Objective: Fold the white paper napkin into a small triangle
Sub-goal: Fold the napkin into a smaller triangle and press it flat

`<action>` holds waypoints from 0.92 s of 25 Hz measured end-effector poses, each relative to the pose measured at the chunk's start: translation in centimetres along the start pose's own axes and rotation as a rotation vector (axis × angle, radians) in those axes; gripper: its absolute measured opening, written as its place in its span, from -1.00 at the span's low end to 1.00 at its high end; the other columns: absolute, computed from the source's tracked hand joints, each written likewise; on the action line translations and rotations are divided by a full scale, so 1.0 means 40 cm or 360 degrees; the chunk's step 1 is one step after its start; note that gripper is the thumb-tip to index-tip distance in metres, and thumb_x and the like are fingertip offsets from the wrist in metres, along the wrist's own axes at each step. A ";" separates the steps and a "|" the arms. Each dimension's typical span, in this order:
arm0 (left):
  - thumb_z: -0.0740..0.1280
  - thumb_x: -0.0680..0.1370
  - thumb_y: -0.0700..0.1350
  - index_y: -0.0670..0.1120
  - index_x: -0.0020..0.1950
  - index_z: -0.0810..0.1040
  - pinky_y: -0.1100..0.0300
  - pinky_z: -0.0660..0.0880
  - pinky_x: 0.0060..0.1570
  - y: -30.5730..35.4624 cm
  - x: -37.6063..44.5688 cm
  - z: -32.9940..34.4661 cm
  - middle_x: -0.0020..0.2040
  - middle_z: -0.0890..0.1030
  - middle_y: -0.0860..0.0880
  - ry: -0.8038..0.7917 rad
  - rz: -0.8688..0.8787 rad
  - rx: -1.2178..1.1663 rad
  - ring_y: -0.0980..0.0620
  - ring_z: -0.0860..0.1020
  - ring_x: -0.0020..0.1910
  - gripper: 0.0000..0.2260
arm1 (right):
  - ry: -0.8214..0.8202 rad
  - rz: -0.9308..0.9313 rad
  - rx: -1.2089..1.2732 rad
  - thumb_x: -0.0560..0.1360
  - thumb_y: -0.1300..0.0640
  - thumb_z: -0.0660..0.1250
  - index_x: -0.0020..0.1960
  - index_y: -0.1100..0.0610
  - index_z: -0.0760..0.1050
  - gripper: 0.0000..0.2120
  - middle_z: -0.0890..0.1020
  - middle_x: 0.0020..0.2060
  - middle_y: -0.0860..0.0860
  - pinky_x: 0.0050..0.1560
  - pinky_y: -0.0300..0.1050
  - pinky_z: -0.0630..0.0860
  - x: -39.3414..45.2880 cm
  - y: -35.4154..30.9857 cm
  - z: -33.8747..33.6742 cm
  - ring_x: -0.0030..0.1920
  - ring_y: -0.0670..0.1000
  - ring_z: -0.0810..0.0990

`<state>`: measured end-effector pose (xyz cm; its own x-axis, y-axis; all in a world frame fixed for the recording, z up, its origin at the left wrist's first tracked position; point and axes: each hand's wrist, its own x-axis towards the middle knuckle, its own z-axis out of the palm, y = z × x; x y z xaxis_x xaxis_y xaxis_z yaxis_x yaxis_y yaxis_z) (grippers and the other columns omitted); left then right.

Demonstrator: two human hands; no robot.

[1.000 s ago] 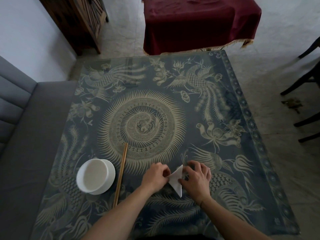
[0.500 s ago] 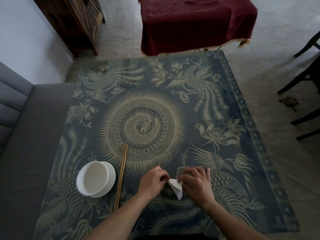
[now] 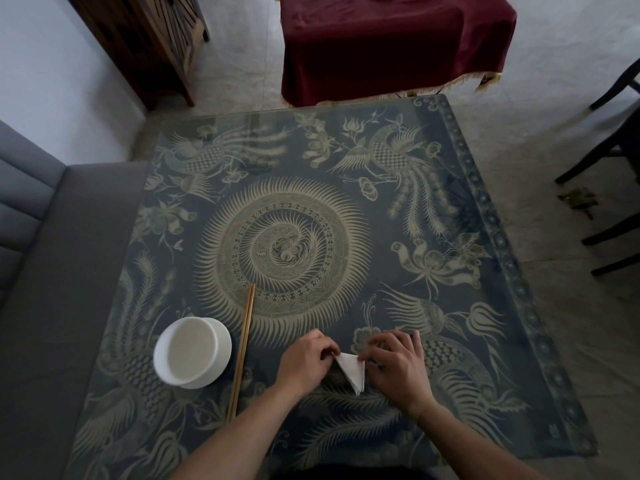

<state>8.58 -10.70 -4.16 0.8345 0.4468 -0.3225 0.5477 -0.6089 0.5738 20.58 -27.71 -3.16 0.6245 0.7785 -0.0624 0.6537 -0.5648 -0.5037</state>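
The white paper napkin (image 3: 353,370) lies as a small triangle near the front edge of the patterned table, its tip pointing toward me. My left hand (image 3: 304,362) pinches its upper left corner with curled fingers. My right hand (image 3: 394,365) presses its upper right edge with the fingertips and covers part of that side. Both hands rest on the tabletop with the napkin between them.
A white bowl (image 3: 192,351) stands left of my hands, with a pair of wooden chopsticks (image 3: 243,351) lying beside it. The table (image 3: 485,237) bears a blue and gold patterned top. A grey sofa (image 3: 52,271) is at left, dark chairs (image 3: 616,140) at right, a red-draped table (image 3: 388,43) beyond.
The napkin's raised flap has been folded down, so the triangle is smaller and flatter now. Both hands have shifted slightly toward me and stay on the napkin.
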 end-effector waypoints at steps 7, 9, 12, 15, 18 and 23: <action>0.39 0.48 0.18 0.10 0.01 0.54 0.23 0.44 -0.21 0.001 -0.015 0.014 -0.01 0.42 0.17 -0.0025 0.0050 0.0128 0.19 0.48 -0.08 -0.79 | -0.0151 0.0016 -0.0145 0.21 -0.16 0.58 -0.05 -0.11 0.61 -0.64 0.58 0.09 -0.07 0.33 0.49 0.17 -0.025 -0.002 0.023 0.27 0.13 0.44; 0.42 0.44 0.19 0.09 0.04 0.49 0.24 0.40 -0.22 0.000 -0.018 0.022 0.01 0.39 0.15 -0.0031 0.0098 0.0218 0.17 0.45 -0.06 -0.72 | -0.0228 0.0025 -0.0204 0.18 -0.20 0.57 0.03 -0.11 0.58 -0.54 0.54 0.15 -0.07 0.35 0.49 0.13 -0.030 -0.003 0.032 0.33 0.13 0.39; 0.43 0.46 0.15 0.04 0.08 0.45 0.22 0.41 -0.25 0.000 -0.025 0.031 0.06 0.38 0.09 -0.0008 0.0185 0.0361 0.10 0.46 -0.02 -0.68 | -0.0284 -0.0007 -0.0249 0.18 -0.27 0.54 0.15 -0.09 0.53 -0.40 0.51 0.21 -0.06 0.37 0.48 0.10 -0.037 0.004 0.039 0.38 0.14 0.33; 0.40 0.48 0.14 0.01 0.10 0.44 0.23 0.41 -0.24 -0.002 -0.035 0.036 0.07 0.39 0.06 0.0040 0.0243 0.0418 0.08 0.44 0.01 -0.69 | -0.0302 -0.0056 -0.0270 0.21 -0.29 0.52 0.30 -0.08 0.45 -0.27 0.48 0.26 -0.06 0.37 0.48 0.10 -0.048 0.012 0.040 0.41 0.14 0.29; 0.39 0.50 0.13 -0.01 0.12 0.45 0.25 0.40 -0.21 -0.003 -0.046 0.038 0.09 0.40 0.03 0.0085 0.0293 0.0448 0.07 0.43 0.02 -0.69 | -0.0277 -0.0083 -0.0248 0.27 -0.28 0.46 0.38 -0.09 0.36 -0.26 0.46 0.29 -0.08 0.38 0.47 0.11 -0.057 0.016 0.039 0.42 0.13 0.28; 0.40 0.51 -0.01 -0.04 0.12 0.53 0.10 0.50 -0.08 0.011 -0.054 0.034 0.14 0.48 -0.02 0.0151 0.0594 0.0562 -0.02 0.48 0.06 -0.77 | -0.0183 -0.0132 -0.0257 0.41 -0.26 0.38 0.38 -0.04 0.42 -0.40 0.50 0.28 -0.06 0.37 0.44 0.17 -0.059 0.016 0.036 0.39 0.10 0.35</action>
<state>7.10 -12.81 -4.23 0.9767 0.2044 -0.0655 0.2144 -0.9148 0.3423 18.90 -29.49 -4.58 0.5186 0.8452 -0.1291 0.7667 -0.5266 -0.3674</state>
